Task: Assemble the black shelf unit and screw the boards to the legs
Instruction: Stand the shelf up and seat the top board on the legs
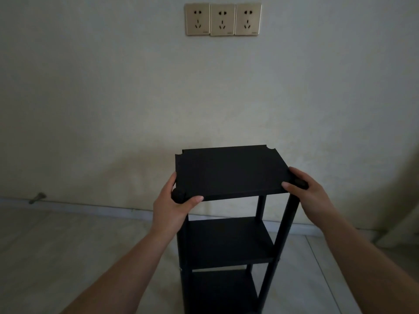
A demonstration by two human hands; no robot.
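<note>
Between the two hands a black top board (229, 171) is sitting tilted over the shelf unit (226, 245), near corners at the leg tops. Left hand (171, 206) is gripping the near-left corner, thumb lying on top beside the leg end (178, 196). Right hand (305, 191) is holding the near-right corner, fingers curling round the edge. Two boards are already sitting below the wrists. Judging by this, top-board seating is under way; next, notched corners need aligning with all four legs, then pressing level before screwing.
</note>
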